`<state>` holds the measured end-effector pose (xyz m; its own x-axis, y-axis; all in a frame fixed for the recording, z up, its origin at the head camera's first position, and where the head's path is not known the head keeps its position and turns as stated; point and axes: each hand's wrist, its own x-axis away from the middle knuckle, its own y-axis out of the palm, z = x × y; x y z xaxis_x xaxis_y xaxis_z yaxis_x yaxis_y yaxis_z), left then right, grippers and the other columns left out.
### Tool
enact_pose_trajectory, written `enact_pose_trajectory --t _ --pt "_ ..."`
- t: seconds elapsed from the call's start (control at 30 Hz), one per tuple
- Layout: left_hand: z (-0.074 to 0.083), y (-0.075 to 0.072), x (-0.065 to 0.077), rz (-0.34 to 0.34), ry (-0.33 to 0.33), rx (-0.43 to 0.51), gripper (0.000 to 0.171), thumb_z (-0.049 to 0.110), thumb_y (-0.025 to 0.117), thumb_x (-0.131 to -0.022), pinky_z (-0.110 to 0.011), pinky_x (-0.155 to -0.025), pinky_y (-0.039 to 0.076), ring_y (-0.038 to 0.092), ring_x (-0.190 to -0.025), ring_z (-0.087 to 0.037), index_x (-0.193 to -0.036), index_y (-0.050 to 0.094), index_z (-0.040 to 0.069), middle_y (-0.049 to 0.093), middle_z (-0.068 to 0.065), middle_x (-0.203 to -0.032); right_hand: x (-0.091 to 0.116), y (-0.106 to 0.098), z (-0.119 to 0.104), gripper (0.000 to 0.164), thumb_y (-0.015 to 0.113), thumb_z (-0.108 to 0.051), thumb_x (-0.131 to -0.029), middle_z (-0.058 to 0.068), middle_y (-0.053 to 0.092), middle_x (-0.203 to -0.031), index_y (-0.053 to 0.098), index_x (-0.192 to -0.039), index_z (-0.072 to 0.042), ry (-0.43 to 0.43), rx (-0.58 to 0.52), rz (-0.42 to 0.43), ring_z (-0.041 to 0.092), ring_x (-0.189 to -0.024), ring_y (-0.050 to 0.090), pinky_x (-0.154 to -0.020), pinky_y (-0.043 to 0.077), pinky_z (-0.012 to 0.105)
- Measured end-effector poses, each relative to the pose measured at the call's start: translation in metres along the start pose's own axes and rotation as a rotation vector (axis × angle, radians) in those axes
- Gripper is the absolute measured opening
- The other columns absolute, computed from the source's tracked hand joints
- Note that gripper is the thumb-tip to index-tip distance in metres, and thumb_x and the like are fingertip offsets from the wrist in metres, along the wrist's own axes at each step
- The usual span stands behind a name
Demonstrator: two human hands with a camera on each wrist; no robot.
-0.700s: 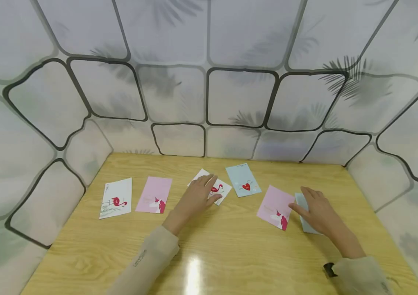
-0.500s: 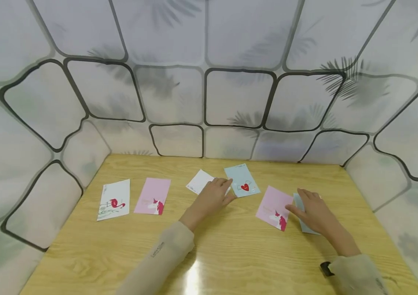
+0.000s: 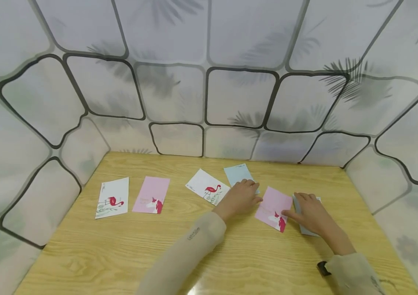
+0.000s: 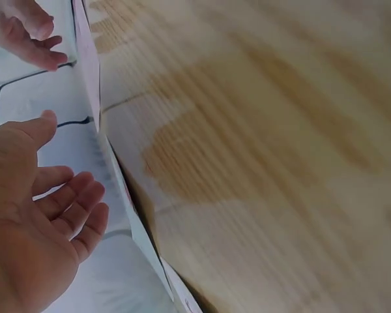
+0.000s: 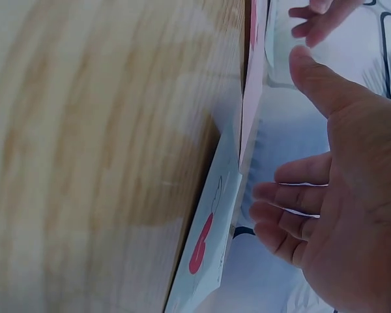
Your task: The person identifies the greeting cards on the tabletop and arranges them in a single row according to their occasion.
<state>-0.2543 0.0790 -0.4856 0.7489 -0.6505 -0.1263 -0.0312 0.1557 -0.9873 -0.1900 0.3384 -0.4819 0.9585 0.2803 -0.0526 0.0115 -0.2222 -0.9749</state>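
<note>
My left hand [image 3: 238, 198], fingers loosely bent, hovers over a light blue card [image 3: 236, 173] and hides its lower part. In the left wrist view nothing sits within that hand [image 4: 36, 235]. My right hand [image 3: 315, 216] is above another light blue card [image 3: 306, 229], partly covering it. The right wrist view shows a red heart on this card [image 5: 205, 235], with the right hand [image 5: 352, 195] relaxed and apart from it. Between the hands lies a pink unicorn card [image 3: 273, 207]; the right thumb overlaps its edge in the head view.
A white flamingo card [image 3: 207, 186] lies left of the left hand. Farther left are a pink unicorn card [image 3: 151, 194] and another white flamingo card [image 3: 112, 198]. All rest on a wooden table [image 3: 120, 254] enclosed by patterned walls [image 3: 242, 98].
My left hand has moved right, from above the middle white flamingo card to above the light blue card, uncovering the flamingo. The right hand has shifted only slightly left. The cards lie where they were.
</note>
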Motion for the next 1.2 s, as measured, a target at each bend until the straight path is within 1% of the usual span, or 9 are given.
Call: enact_pose_trajectory --t 0.1,0.2,0.33,0.43,0.53,0.6,0.8,0.97,1.2 --pt "0.006 0.006 -0.009 -0.027 -0.020 -0.014 0.053 0.045 0.056 -0.106 -0.032 -0.103 0.049 0.058 -0.125 -0.020 -0.143 0.060 0.008 0.061 -0.005 -0.140 -0.003 0.001 -0.002 0.087 0.071 -0.056 -0.093 0.039 0.056 -0.131 0.054 -0.132 0.020 -0.021 0.023 0.002 0.059 -0.120 0.050 -0.100 0.042 0.068" --pt "0.013 0.012 -0.017 -0.053 -0.039 -0.024 0.053 0.046 0.057 -0.105 -0.032 -0.103 0.049 0.056 -0.126 -0.020 -0.142 0.061 0.008 0.060 -0.004 -0.140 -0.006 0.003 -0.002 0.070 0.075 -0.053 -0.091 0.033 0.063 -0.118 0.064 -0.113 0.012 -0.043 0.026 0.005 0.054 -0.109 0.055 -0.093 0.046 0.064" --pt "0.021 0.019 -0.023 -0.099 -0.043 -0.064 0.055 0.050 0.058 -0.104 -0.033 -0.106 0.046 0.052 -0.130 -0.019 -0.142 0.060 0.011 0.056 -0.002 -0.144 -0.009 0.008 -0.003 0.064 0.080 -0.050 -0.087 0.028 0.065 -0.112 0.065 -0.105 0.009 -0.060 -0.001 0.014 0.050 -0.104 0.057 -0.089 0.047 0.061" --pt "0.024 0.021 -0.026 -0.101 -0.019 -0.103 0.056 0.051 0.059 -0.103 -0.033 -0.108 0.044 0.049 -0.131 -0.019 -0.143 0.060 0.011 0.056 0.001 -0.146 -0.012 0.010 -0.004 0.073 0.082 -0.049 -0.085 0.032 0.064 -0.116 0.064 -0.115 0.015 -0.069 0.012 0.014 0.053 -0.108 0.056 -0.095 0.045 0.064" --pt "0.026 0.019 -0.027 -0.088 0.004 -0.129 0.056 0.050 0.060 -0.103 -0.033 -0.108 0.043 0.048 -0.131 -0.018 -0.144 0.060 0.012 0.056 0.003 -0.147 -0.016 0.010 -0.006 0.076 0.083 -0.048 -0.084 0.034 0.063 -0.117 0.063 -0.118 0.017 -0.070 0.034 0.007 0.054 -0.108 0.056 -0.096 0.044 0.064" --pt "0.026 0.017 -0.028 -0.094 0.011 -0.134 0.056 0.049 0.060 -0.103 -0.034 -0.109 0.042 0.047 -0.132 -0.018 -0.145 0.059 0.012 0.054 0.003 -0.149 -0.018 0.010 -0.007 0.077 0.084 -0.047 -0.083 0.034 0.063 -0.118 0.063 -0.120 0.018 -0.064 0.033 0.002 0.053 -0.109 0.056 -0.097 0.045 0.064" --pt "0.027 0.016 -0.030 -0.165 0.015 -0.100 0.055 0.046 0.056 -0.106 -0.037 -0.118 0.035 0.043 -0.140 -0.017 -0.149 0.054 0.012 0.049 0.003 -0.154 -0.025 0.007 -0.005 0.077 0.088 -0.042 -0.080 0.034 0.062 -0.114 0.062 -0.122 0.016 -0.066 0.000 -0.022 0.052 -0.105 0.058 -0.091 0.047 0.064" --pt "0.029 0.014 -0.033 -0.188 0.023 -0.092 0.052 0.042 0.057 -0.106 -0.035 -0.119 0.033 0.041 -0.143 -0.016 -0.150 0.053 0.014 0.047 0.003 -0.157 -0.033 0.005 -0.002 0.081 0.090 -0.042 -0.076 0.035 0.062 -0.112 0.061 -0.124 0.016 -0.063 -0.016 -0.050 0.052 -0.105 0.057 -0.091 0.047 0.064" --pt "0.036 0.006 -0.036 -0.217 -0.005 -0.025 0.056 0.031 0.060 -0.106 -0.034 -0.120 0.031 0.039 -0.146 -0.016 -0.156 0.044 0.014 0.044 0.002 -0.159 -0.040 0.002 -0.002 0.083 0.091 -0.042 -0.075 0.032 0.061 -0.111 0.060 -0.124 0.017 -0.049 -0.056 -0.127 0.050 -0.104 0.057 -0.090 0.047 0.063"
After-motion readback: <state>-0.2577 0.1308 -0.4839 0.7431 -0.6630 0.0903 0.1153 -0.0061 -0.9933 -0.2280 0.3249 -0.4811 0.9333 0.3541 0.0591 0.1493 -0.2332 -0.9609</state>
